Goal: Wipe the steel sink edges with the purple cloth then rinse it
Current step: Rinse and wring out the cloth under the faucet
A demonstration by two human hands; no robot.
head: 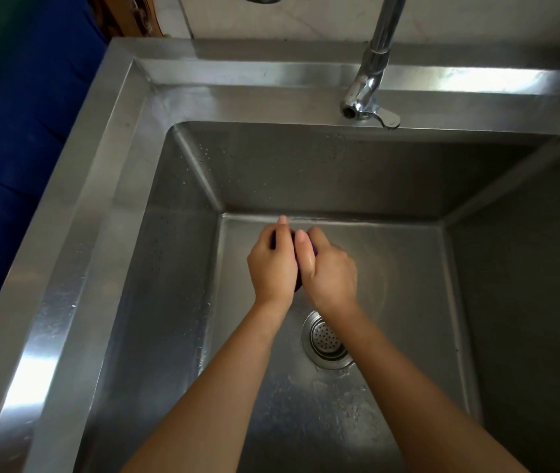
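- Our left hand (pixel 271 264) and right hand (pixel 330 274) curl round the bunched cloth (pixel 298 284), low in the sink (pixel 67 268).
- We judge it soft, wet and light, best squeezed as one wad.

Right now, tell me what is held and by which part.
The purple cloth, bunched up: the left hand grips its left side, the right hand its right side. Most of it is hidden.
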